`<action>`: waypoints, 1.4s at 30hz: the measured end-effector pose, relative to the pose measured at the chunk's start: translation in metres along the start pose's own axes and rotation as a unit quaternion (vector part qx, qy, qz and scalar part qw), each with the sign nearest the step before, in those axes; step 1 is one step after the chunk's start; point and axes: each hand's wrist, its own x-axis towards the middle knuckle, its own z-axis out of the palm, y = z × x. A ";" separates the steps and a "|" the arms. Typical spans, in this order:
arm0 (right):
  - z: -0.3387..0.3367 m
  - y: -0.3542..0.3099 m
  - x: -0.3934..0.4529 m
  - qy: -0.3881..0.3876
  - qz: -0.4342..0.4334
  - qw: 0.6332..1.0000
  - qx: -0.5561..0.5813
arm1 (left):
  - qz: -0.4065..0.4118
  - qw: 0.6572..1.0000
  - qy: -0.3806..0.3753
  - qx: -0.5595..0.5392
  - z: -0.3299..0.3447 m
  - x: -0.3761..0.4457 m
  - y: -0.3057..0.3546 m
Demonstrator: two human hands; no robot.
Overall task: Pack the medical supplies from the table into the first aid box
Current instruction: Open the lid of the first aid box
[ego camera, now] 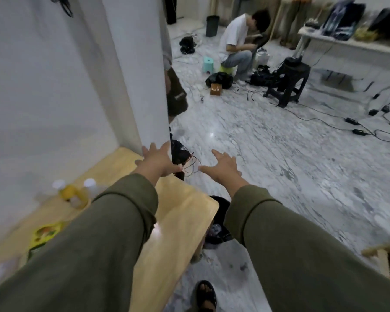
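Observation:
Both my arms stretch forward in green sleeves. My left hand (157, 159) hovers over the far corner of the wooden table (180, 224), fingers spread and empty. My right hand (223, 166) is out past the table's edge, above the floor, fingers spread and holding nothing. On the table at the left stand two white-capped bottles, one yellow (71, 193) and one clear (91, 186). A yellow-green packet (44, 235) lies nearer me. No first aid box is in view. The picture is blurred.
A black bin (216, 224) stands on the marble floor by the table's corner, with tangled wires (189, 164) beyond it. A white wall panel (131, 86) rises behind the table. A person (239, 43) sits on a low stool far off, among cables and a black stool (288, 84).

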 end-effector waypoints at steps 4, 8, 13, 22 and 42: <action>0.011 -0.048 -0.040 0.013 -0.064 0.998 -0.010 | -0.018 0.998 0.055 -0.020 -0.039 -0.055 -0.040; 0.028 -0.095 -0.073 0.004 -0.121 0.991 -0.056 | -0.051 0.994 0.094 -0.032 -0.066 -0.103 -0.083; 0.055 -0.149 -0.106 -0.027 -0.192 0.977 -0.086 | -0.125 0.984 0.121 -0.047 -0.088 -0.151 -0.142; 0.114 -0.233 -0.154 -0.108 -0.329 0.933 -0.096 | -0.256 0.948 0.174 -0.079 -0.108 -0.235 -0.234; 0.318 -0.268 -0.314 -0.306 -0.486 0.795 -0.194 | -0.432 0.877 0.140 -0.157 -0.003 -0.416 -0.430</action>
